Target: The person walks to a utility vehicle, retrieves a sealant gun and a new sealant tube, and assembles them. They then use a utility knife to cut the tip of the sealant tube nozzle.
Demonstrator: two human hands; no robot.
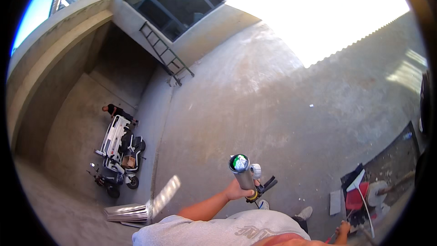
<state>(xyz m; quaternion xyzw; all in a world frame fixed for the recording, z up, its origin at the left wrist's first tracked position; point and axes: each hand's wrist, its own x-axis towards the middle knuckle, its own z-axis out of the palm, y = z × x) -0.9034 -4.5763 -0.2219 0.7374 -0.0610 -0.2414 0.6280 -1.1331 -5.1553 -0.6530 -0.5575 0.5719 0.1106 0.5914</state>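
Note:
My left hand (236, 192) is closed around a grey cylinder (246, 180), held upright in front of my body. The cylinder's top end is round and shiny, with green and white reflections. A white round knob or gauge (256, 171) sits at its side; black levers (267, 186) and a yellow ring are near its lower end. Out at the lower right, my right hand (342, 229) is closed on a thin red rod (349, 215), whose far parts are hard to make out. Beyond that hand lie a red dustpan-like thing (357, 196) and a white bent pole (364, 200).
A scooter or three-wheeler (132, 152) and a white frame (113, 136) stand at left, with a person (116, 110) beside them. A ladder (164, 50) leans at the window wall. Stacked boards (127, 212) lie lower left. A grey block (335, 202) lies near the clutter at right.

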